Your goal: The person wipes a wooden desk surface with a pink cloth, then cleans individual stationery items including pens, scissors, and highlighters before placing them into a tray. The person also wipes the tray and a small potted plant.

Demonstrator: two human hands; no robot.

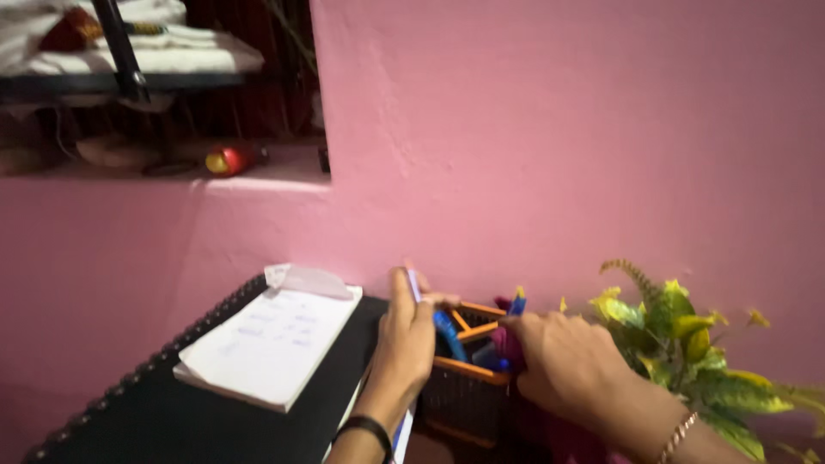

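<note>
Nearest the camera, the left hand (404, 339), a dark band on its wrist, rises at about 6 o'clock with thumb and fingers pinching a slim pen-like stick (413, 284) upright just above the pen holder (464, 391), a dark mesh box with an orange rim. The right hand (567, 365), with a thin bracelet, comes in from 4 o'clock and rests curled on the holder's far edge; whether it grips anything there I cannot tell. Handling the stick well would mean keeping it upright and clear of the blue pen (449, 335) and orange dividers crowding the opening, with the right hand steadying the box so that it does not tip. At 9 o'clock a white notepad (271, 344) lies on a black spiral-bound book (155, 404), just beside the left forearm, so the elbow has little room. At 3 o'clock, yellow-green plant leaves (687, 344) brush close to the right wrist. Beyond, the pink wall (533, 155) stands close behind the holder, and at 11 o'clock a recess holds a red object (228, 160), well apart.
</note>
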